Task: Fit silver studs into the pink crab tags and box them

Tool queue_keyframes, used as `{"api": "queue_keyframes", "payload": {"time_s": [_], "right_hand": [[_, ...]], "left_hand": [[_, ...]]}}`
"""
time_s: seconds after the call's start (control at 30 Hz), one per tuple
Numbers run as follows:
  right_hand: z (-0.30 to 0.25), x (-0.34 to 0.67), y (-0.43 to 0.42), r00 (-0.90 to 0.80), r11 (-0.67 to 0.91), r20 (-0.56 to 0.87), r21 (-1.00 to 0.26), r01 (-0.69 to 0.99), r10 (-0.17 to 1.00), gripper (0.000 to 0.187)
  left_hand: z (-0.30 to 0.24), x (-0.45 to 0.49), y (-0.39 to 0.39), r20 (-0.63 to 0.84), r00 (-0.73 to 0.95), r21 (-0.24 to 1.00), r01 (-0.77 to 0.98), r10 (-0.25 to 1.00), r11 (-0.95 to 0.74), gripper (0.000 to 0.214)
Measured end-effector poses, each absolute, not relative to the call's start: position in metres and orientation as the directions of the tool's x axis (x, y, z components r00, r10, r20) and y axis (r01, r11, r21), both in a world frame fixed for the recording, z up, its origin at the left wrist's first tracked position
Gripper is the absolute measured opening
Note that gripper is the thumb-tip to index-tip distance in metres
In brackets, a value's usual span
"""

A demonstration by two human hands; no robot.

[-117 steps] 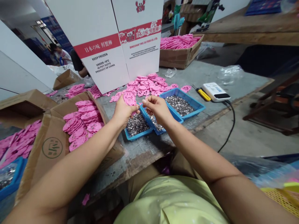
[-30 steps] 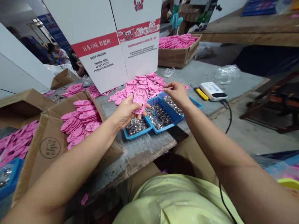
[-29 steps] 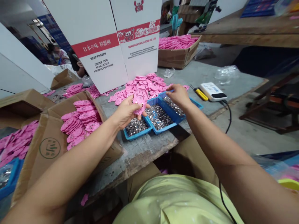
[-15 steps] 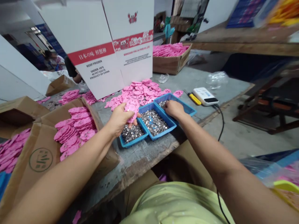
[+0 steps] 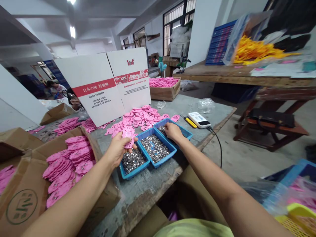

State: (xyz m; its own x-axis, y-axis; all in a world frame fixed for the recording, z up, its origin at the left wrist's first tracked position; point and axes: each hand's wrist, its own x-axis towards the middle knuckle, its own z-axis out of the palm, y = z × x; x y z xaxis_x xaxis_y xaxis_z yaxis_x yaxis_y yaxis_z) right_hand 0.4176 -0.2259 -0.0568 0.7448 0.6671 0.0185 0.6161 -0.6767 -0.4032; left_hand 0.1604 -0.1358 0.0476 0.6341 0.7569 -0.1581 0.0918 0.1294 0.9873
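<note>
in the head view, my camera has tipped up since half a second ago: the ceiling [image 5: 91, 19] now shows above the white carton [image 5: 133, 92], and the yellow pieces [image 5: 256, 51] on the far right bench [image 5: 197, 73] are in fuller view. a second ago i had the right hand [image 5: 174, 132] raised over the right blue tray [image 5: 184, 129]; now it's down inside, back of the hand up, fingers bent into the silvery bits [image 5: 161, 130]. i can't tell whether its fingertips have closed on any. the left hand [image 5: 117, 149] stays clamped on one pink piece [image 5: 128, 133], thumb on top, fingers beneath, the recessed face up. its arm reaches in from the near left. the held piece sits near the far left corner of the left blue tray [image 5: 135, 173], left of the middle blue tray [image 5: 165, 160]; a loose pink pile [image 5: 142, 117] lies beyond it.
</note>
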Motion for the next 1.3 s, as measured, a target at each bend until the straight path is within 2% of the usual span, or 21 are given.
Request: {"api": "queue_keyframes", "payload": {"time_s": [0.33,0.7,0.9,1.07,1.2,1.3], "right_hand": [[-0.062,0.423,-0.227,0.717,-0.601,0.095,-0.475,0.642,0.691,0.041],[-0.065,0.425,-0.225,0.734,-0.556,0.137,-0.565,0.609,0.665,0.037],[-0.064,0.424,-0.225,0.759,-0.5,0.16,-0.664,0.556,0.631,0.023],[-0.055,0.422,-0.233,0.798,-0.371,0.217,-0.796,0.478,0.562,0.002],[-0.039,0.406,-0.237,0.809,-0.199,0.225,-0.901,0.384,0.542,0.024],[-0.025,0.379,-0.236,0.742,-0.064,0.192,-0.951,0.302,0.642,0.038]], "left_hand": [[0.052,0.159,-0.138,-0.154,0.628,0.988,0.073,0.763,0.139,0.025],[0.052,0.159,-0.139,-0.163,0.623,0.986,0.091,0.765,0.136,0.022],[0.054,0.159,-0.139,-0.162,0.624,0.986,0.083,0.764,0.142,0.025],[0.054,0.158,-0.139,-0.158,0.634,0.987,0.082,0.757,0.138,0.028],[0.05,0.157,-0.136,-0.147,0.644,0.989,0.074,0.751,0.129,0.029],[0.044,0.157,-0.132,-0.133,0.658,0.99,0.06,0.741,0.124,0.033]]}}
